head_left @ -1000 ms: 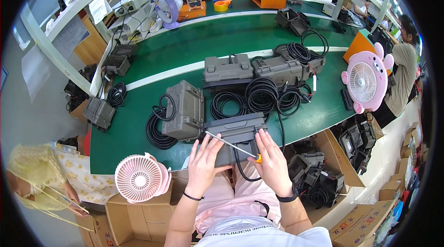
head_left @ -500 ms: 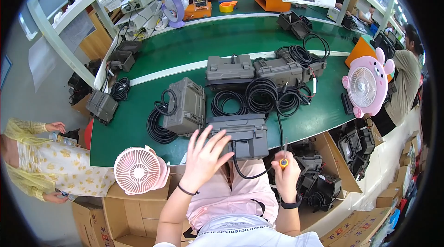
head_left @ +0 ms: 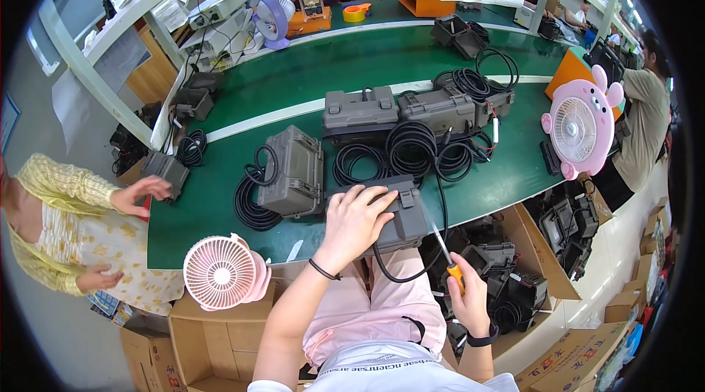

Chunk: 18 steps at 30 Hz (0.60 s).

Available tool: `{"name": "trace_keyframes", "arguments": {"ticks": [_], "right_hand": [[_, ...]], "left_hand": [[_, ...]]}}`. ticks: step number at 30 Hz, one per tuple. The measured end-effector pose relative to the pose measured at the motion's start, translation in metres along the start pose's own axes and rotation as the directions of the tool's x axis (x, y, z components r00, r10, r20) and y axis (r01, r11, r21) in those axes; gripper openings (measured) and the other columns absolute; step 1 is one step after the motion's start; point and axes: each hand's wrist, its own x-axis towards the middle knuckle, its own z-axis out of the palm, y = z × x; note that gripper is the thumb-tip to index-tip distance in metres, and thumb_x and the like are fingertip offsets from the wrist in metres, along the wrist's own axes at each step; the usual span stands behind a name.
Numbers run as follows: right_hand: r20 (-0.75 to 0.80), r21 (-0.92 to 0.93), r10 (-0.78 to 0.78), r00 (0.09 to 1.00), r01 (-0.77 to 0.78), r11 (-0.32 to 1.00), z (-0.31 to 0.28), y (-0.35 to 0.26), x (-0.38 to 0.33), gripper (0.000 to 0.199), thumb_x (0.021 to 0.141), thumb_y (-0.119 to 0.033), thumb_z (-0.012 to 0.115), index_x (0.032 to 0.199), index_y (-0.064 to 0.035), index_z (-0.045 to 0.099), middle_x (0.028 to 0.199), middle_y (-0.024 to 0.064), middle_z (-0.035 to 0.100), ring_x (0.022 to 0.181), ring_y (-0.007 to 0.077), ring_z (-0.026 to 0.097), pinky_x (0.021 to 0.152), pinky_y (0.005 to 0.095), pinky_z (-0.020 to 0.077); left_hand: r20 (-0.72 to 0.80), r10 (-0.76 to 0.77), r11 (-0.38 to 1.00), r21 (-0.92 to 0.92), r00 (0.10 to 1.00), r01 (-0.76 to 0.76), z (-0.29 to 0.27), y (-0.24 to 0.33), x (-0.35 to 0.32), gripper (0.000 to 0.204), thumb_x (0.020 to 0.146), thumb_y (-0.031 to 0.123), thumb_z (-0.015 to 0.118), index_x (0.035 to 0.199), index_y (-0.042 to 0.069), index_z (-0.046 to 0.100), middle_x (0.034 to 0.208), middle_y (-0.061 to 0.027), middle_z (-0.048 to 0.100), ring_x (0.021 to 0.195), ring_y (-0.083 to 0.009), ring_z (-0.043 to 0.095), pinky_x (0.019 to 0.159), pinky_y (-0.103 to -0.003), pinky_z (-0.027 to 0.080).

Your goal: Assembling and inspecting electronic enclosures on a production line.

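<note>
My left hand (head_left: 356,222) lies over the left part of a dark grey plastic case (head_left: 406,219) at the near table edge, its fingers bent over the top and its thumb along the near side. A black cable (head_left: 397,279) loops out of the case's near side. Right of the case, my right hand (head_left: 470,302) is closed round a screwdriver's yellow-orange handle (head_left: 456,274). The screwdriver's shaft points up and left, its tip close to the case's right side. Coiled black cables (head_left: 411,153) lie just beyond the case.
More grey cases (head_left: 294,172) stand left and behind on the green table (head_left: 213,194). A pink fan (head_left: 220,272) is at the near left, a rabbit-shaped fan (head_left: 580,128) at the right. Cardboard boxes (head_left: 540,245) with cases flank my legs. A person (head_left: 66,238) stands at the left.
My left hand has come down onto the case. The screwdriver has swung from pointing upward to leaning left, and my right hand has moved down and right. The person at left has raised a hand toward the table.
</note>
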Motion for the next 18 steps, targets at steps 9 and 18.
{"name": "trace_keyframes", "arguments": {"ticks": [9, 18], "right_hand": [[0.017, -0.072, -0.068, 0.998, 0.070, 0.995, -0.009, -0.029, -0.012, 0.034, 0.077, 0.004, 0.067, 0.110, -0.0056, 0.068, 0.086, 0.0131, 0.067, 0.072, 0.0282, 0.066, 0.064, 0.0336, 0.0526], [-0.031, -0.248, -0.142, 0.989, 0.130, 0.960, 0.014, -0.026, -0.022, 0.036, 0.075, -0.004, 0.073, 0.109, -0.0160, 0.071, 0.084, 0.0046, 0.065, 0.069, 0.0211, 0.063, 0.057, 0.0324, 0.0514]], "left_hand": [[-0.094, -0.187, 0.975, -0.138, 0.978, 0.174, 0.000, -0.008, -0.027, 0.030, 0.091, 0.030, 0.062, 0.119, 0.020, 0.067, 0.131, -0.0013, 0.059, 0.127, -0.0261, 0.049, 0.109, -0.057, 0.024], [-0.243, -0.420, 0.835, -0.481, 0.875, 0.267, 0.012, -0.015, -0.057, 0.026, 0.083, 0.011, 0.069, 0.107, 0.008, 0.062, 0.123, -0.0123, 0.052, 0.129, -0.0366, 0.040, 0.108, -0.046, 0.032]]}}
